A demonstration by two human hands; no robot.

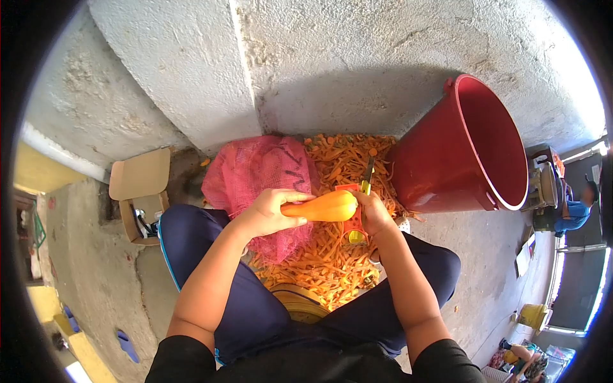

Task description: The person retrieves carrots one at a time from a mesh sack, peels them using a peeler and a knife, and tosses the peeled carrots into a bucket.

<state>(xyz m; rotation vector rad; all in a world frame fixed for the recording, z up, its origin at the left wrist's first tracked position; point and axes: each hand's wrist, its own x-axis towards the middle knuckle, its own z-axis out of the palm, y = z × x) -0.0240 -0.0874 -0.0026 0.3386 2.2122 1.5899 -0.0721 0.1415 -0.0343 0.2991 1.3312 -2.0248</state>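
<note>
Between the person's parted knees, above a bed of orange peelings, an orange squash is held up in both hands, lying roughly level, its narrow neck to the left and its rounded end to the right. The left hand has its grip closed about the neck, fingers along the far side and thumb along the near. The right hand has its grip closed on a knife, blade pointing away from the person, with its fingers at the squash's rounded end; how firmly they press there I cannot tell. A pink mesh sack sits among the peelings, just beyond the left hand. To the right, a large red bucket stands near the wall; an opened cardboard box lies on the floor beside the left knee.
</note>
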